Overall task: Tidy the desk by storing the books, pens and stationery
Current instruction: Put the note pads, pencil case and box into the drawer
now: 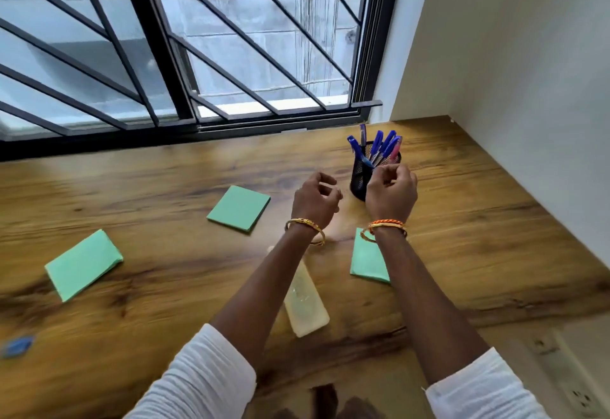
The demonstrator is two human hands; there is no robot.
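Right by the pen cup point(359, 176), the right hand point(391, 195) sits with fingers curled, holding nothing I can see. Left hand point(315, 200) hangs loosely open, closest to the middle green notepad point(238, 208), which lies flat to its left, so that's probably next.

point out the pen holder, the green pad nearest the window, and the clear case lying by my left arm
pen holder point(358, 176), head view, on its black mesh wall.
green pad nearest the window point(239, 208), head view, middle of its top face.
clear case point(305, 306), head view, middle of its body.

1 head camera looks steeply down, close over the desk point(165, 286) toward the window point(198, 55).
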